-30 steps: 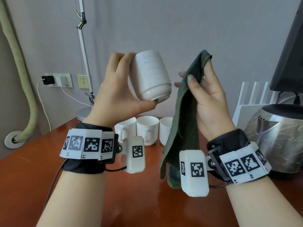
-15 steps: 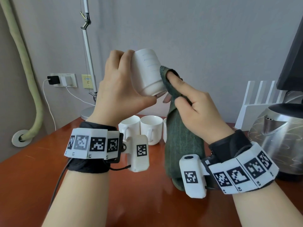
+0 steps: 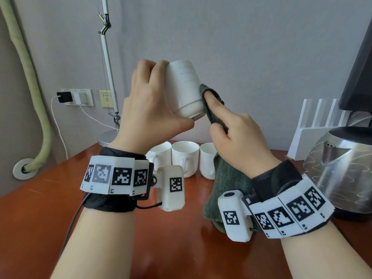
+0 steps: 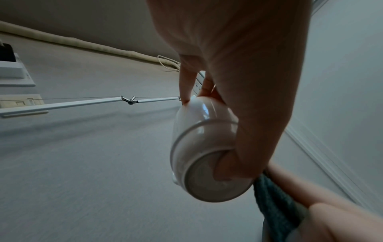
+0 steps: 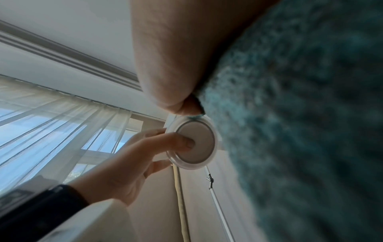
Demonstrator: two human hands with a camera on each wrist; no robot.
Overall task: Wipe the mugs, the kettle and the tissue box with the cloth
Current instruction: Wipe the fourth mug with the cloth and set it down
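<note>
Reddish wooden table point(image 3: 50, 198) stands against a grey wall, with three white mugs point(image 3: 182, 158) in a row at the back and a steel kettle point(image 3: 342, 170) to their right. Above it, the left hand point(image 3: 149, 115) grips an upturned white mug point(image 3: 184, 91), thumb under its base and fingers over the far side. The right hand point(image 3: 239, 137) clutches a dark green cloth point(image 3: 227, 184), its forefinger pressing the cloth against the mug's side while the rest hangs down to the table.

Both forearms raised. Left hand point(image 3: 150, 109) grips with curled fingers, thumb underneath. Right hand point(image 3: 237, 135) pinches, index finger extended upward.
</note>
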